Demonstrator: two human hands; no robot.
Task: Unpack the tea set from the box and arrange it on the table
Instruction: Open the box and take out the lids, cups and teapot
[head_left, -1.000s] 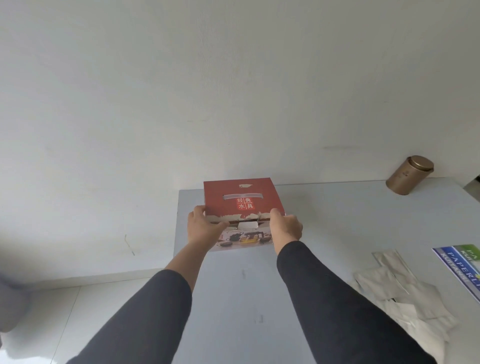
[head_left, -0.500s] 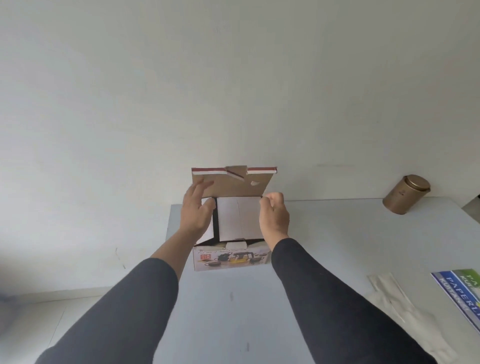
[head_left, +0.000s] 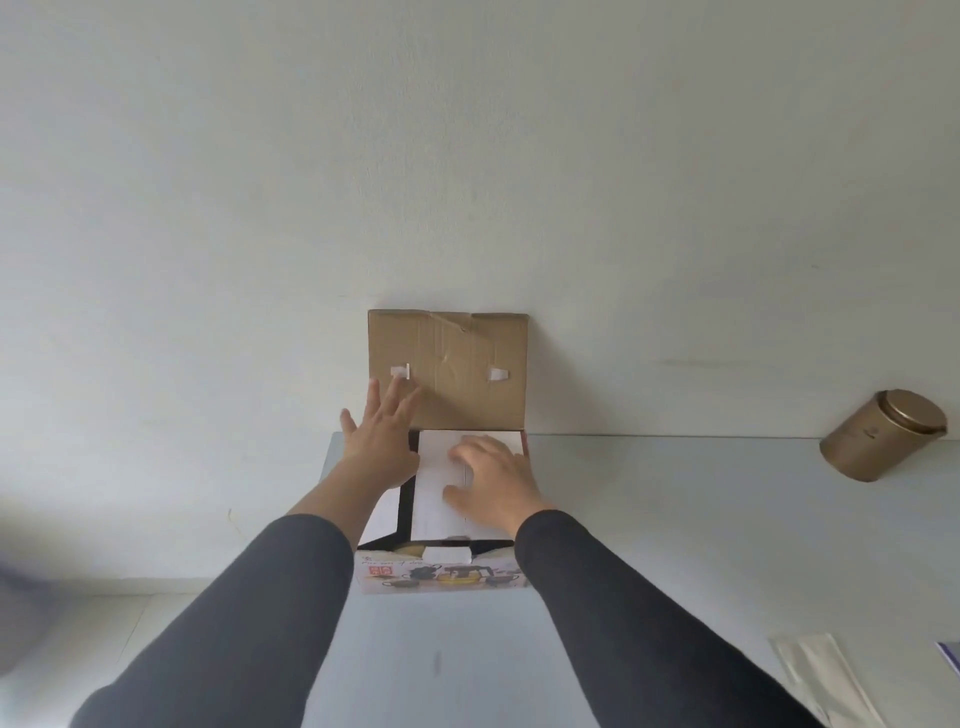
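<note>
White wall behind grey table (head_left: 675, 519); box (head_left: 447, 577) near its left edge, lid (head_left: 467, 364) upright. My left hand (head_left: 382, 441) spread against lid; right hand (head_left: 493, 483) flat on white insert (head_left: 434, 499)

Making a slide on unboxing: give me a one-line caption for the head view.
Left hand props the box lid open while right hand rests on the white insert.

Box (head_left: 447, 574) on worktop (head_left: 675, 545), brown lid (head_left: 467, 374) upright against wall. My left hand (head_left: 382, 441) spread flat at lid's lower left; my right hand (head_left: 493, 483) flat on white insert (head_left: 431, 499). Gold tin (head_left: 878, 441) far right.
</note>
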